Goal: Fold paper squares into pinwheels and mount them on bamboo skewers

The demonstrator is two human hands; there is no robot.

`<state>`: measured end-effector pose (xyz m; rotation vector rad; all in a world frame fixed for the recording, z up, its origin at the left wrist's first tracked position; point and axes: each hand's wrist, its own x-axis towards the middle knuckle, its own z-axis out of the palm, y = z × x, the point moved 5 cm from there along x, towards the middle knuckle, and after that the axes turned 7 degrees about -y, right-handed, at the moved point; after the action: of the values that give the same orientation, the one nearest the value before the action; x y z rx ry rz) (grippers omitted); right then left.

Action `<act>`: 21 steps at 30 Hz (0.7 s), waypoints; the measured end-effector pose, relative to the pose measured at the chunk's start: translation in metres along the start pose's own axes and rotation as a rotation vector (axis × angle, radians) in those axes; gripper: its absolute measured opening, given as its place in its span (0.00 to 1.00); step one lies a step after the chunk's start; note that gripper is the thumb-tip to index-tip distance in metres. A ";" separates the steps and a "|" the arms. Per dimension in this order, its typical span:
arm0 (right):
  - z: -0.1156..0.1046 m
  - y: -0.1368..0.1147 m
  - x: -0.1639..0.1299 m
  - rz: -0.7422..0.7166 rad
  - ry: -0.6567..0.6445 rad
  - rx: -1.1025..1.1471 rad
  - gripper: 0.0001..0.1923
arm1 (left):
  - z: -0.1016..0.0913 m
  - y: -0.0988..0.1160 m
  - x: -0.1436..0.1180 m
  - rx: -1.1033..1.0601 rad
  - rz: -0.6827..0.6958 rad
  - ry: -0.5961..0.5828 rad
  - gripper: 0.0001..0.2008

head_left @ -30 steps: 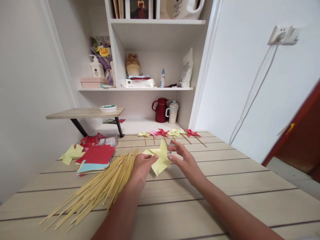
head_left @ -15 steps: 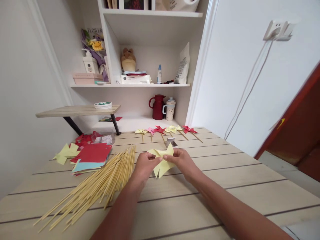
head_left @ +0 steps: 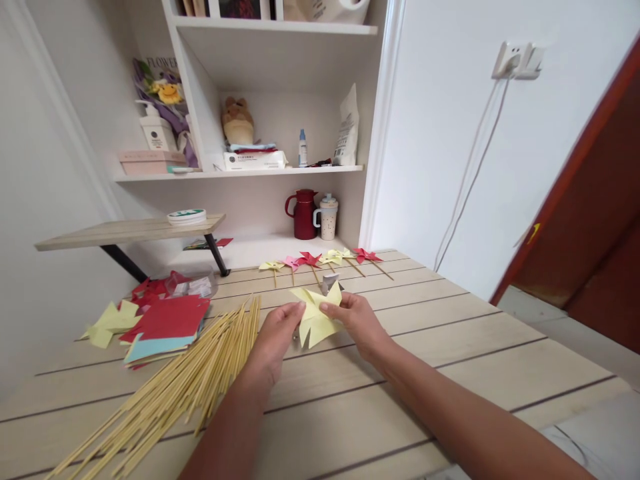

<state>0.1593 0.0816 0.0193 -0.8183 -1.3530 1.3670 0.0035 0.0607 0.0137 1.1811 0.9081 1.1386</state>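
Note:
A pale yellow paper pinwheel [head_left: 318, 325], without a stick, is held just above the table in front of me. My right hand [head_left: 364, 325] pinches it from the right, with the thumb pressed near its middle. At its left edge, my left hand [head_left: 276, 339] has thumb and fingers closed on a blade; the fingertips behind the paper are hidden. Just beyond the pinwheel stands a small greyish open box [head_left: 331, 284]. To the left of my left hand lies a fanned pile of thin wooden sticks [head_left: 200, 373].
Several finished pinwheels on sticks [head_left: 310, 259] lie in a row at the back. Coloured paper sheets [head_left: 170, 317], a loose yellow pinwheel shape [head_left: 111, 324] and a clear tray [head_left: 200, 285] are at the left. A small raised shelf [head_left: 125, 230] stands behind them; a red jug [head_left: 304, 215] is at the back.
My left thumb has moved from the pinwheel's middle out to its left edge. The pinwheel is turned slightly, while my right thumb stays near its centre. The view has shifted to the right.

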 end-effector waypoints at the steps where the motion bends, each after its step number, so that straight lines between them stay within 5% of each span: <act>1: 0.000 0.000 0.000 -0.006 0.004 -0.025 0.17 | -0.001 0.000 0.000 0.011 -0.004 0.013 0.21; 6: -0.002 -0.002 0.000 -0.067 0.046 -0.140 0.16 | -0.007 0.000 -0.003 0.061 -0.037 0.117 0.21; 12: -0.001 -0.001 0.000 -0.082 0.034 -0.129 0.15 | 0.000 0.002 -0.004 0.034 -0.003 0.042 0.22; 17: 0.004 -0.002 -0.001 -0.050 0.018 -0.112 0.16 | -0.008 0.002 -0.004 0.083 0.040 0.213 0.18; 21: 0.007 -0.003 -0.002 -0.055 0.005 -0.105 0.16 | -0.008 0.003 -0.005 0.078 0.034 0.211 0.16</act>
<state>0.1543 0.0773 0.0232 -0.8469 -1.4430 1.2590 -0.0058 0.0571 0.0153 1.1578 1.1046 1.2827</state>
